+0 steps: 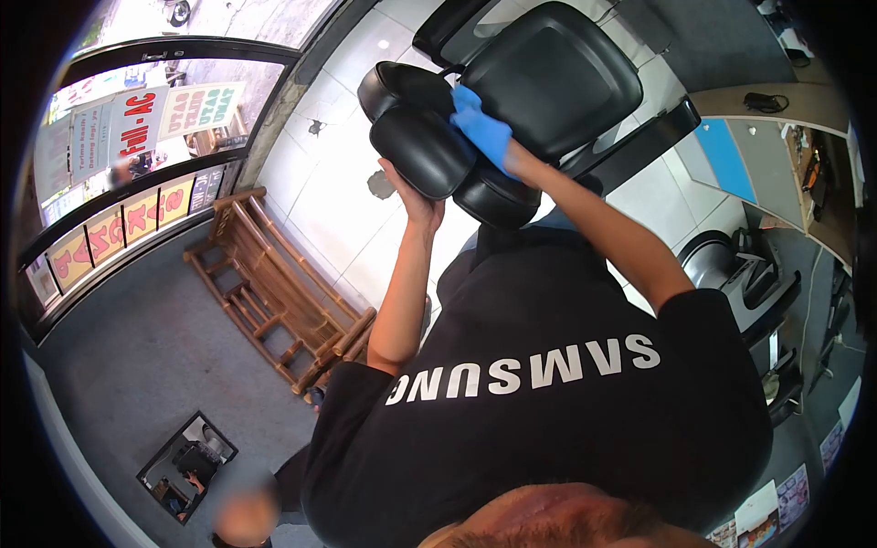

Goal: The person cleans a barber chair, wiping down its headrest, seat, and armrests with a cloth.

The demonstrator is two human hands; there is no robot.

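Note:
A black padded barber chair stands in front of me, with its seat (553, 78) on the far side and its cushioned backrest (425, 151) nearest me. My left hand (420, 196) is bare and grips the near left edge of the backrest cushion; the thumb shows, while the other fingers are mostly hidden beneath. A blue cloth (484, 132) covers my right hand (519, 163), pressed between the backrest and the seat. The fingers of that hand are hidden under the cloth.
A bamboo bench (274, 292) stands along the left, near the glass door (164, 137). Chair armrests (630, 142) flank the seat. To the right are a counter (731, 100) and a wash basin (708, 265). A small mirror (187, 466) and another person (288, 479) show at lower left.

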